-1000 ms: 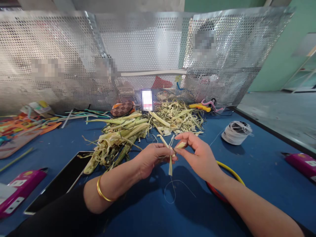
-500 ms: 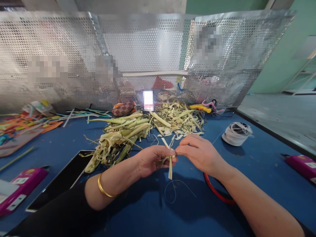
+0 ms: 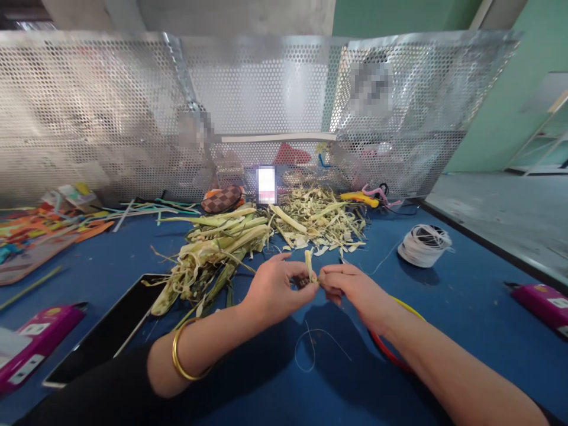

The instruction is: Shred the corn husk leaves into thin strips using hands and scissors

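Note:
My left hand is closed, pinching a pale dried corn husk strip between thumb and fingers. The strip's flat end stands up above the fingertips. My right hand meets it from the right, its fingertips pressed together at the husk's lower right side; just what they pinch is partly hidden. A thin thread lies looped on the blue table below the hands. Under my right forearm, red and yellow curved handles of a tool show in part.
Bundled corn husks and a heap of husk scraps lie ahead. A spool of white cord stands right. A dark tablet and purple power strip lie left, another purple power strip far right. A perforated metal screen borders the back.
My left hand has turned over, back now upward. The husk strip's hanging end no longer shows; an end now points up. My right hand has lowered slightly, fingers still at the husk.

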{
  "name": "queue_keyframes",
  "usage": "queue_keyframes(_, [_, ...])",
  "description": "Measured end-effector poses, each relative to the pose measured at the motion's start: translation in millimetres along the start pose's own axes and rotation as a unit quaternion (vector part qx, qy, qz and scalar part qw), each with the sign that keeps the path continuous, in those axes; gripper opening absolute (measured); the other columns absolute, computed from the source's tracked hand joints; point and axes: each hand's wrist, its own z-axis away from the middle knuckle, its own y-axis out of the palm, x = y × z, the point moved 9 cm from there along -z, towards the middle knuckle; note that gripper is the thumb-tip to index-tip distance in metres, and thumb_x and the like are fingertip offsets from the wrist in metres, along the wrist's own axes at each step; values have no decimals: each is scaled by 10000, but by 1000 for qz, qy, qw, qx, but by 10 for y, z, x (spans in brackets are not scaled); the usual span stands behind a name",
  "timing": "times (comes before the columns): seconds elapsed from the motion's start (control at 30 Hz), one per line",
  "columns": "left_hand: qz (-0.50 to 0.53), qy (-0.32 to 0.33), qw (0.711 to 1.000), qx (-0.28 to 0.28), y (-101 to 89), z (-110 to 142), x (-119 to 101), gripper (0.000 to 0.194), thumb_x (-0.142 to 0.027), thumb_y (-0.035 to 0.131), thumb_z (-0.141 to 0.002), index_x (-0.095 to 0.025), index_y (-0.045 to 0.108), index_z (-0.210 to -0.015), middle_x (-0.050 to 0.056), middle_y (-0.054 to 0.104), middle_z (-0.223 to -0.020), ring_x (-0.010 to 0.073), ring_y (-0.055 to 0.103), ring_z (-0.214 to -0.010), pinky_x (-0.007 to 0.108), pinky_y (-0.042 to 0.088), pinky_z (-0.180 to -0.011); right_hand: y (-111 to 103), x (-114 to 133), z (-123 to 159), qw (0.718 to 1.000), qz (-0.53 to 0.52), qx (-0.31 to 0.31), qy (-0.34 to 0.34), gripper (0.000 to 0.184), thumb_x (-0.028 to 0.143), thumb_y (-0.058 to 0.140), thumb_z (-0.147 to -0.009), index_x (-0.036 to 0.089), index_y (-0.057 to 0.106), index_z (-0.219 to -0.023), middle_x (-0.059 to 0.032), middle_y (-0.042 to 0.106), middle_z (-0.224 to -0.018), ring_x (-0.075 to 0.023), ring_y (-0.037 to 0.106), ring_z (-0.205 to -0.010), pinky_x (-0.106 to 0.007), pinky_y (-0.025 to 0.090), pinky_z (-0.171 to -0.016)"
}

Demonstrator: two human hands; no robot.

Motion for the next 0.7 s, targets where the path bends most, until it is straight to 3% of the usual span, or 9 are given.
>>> queue_keyframes(0.07, [-18, 9, 1000, -14, -29, 4, -27, 120, -208, 607, -690, -216, 667, -586, -28, 565, -548, 115, 490, -560, 331, 394, -894, 8, -5, 2, 1000, -10, -3, -1, 314, 303, 456, -775, 219, 384, -481, 49, 329, -472, -130, 407, -476, -264, 342, -498])
queue_keyframes(0.17, [121, -87, 989, 10, 9, -15, 159, 114, -246, 598, -676, -187, 652, -595, 7, 617, -599, 139, 530, -596, 297, 432, -725, -127, 211, 55, 981, 139, -79, -111, 180, 307, 497, -826, 212, 604, -717, -5, 579, -635, -173, 547, -625, -301, 417, -618])
queue_keyframes(0.27, [273, -181, 944, 42, 108, -5, 322, 111, -259, 619, -630, -162, 642, -583, 18, 619, -576, 145, 551, -608, 280, 423, -672, -121, 504, 200, 906, 299, -123, -274, 167, 239, 498, -876, 228, 624, -984, -53, 668, -896, -198, 596, -815, -327, 436, -743])
queue_keyframes(0.37, [342, -220, 910, 76, 199, 19, 357, 80, -231, 639, -584, -153, 640, -565, 8, 604, -565, 131, 541, -616, 269, 417, -679, -13, 647, 333, 822, 397, -123, -389, 180, 189, 454, -918, 207, 631, -946, -64, 657, -817, -187, 578, -765, -313, 438, -705])
queue_keyframes(0.43, [365, -237, 896, 93, 244, 41, 367, 68, -216, 640, -578, -151, 635, -557, 1, 601, -573, 121, 532, -615, 264, 416, -682, 11, 689, 383, 786, 424, -135, -428, 171, 171, 454, -922, 197, 623, -934, -59, 641, -777, -179, 561, -733, -302, 437, -683])
queue_keyframes(0.53, [384, -251, 882, 107, 285, 62, 386, 60, -210, 640, -581, -151, 641, -573, 0, 612, -592, 116, 535, -617, 261, 420, -681, 17, 707, 395, 778, 424, -133, -444, 156, 161, 451, -926, 195, 602, -944, -56, 624, -782, -173, 552, -740, -291, 439, -681])
queue_keyframes(0.7, [376, -247, 885, 120, 302, 57, 393, 97, -241, 680, -587, -151, 663, -618, 7, 631, -585, 124, 556, -607, 265, 435, -687, -2, 650, 296, 820, 409, -104, -387, 157, 184, 417, -934, 193, 551, -854, -63, 585, -820, -184, 536, -782, -312, 429, -701])
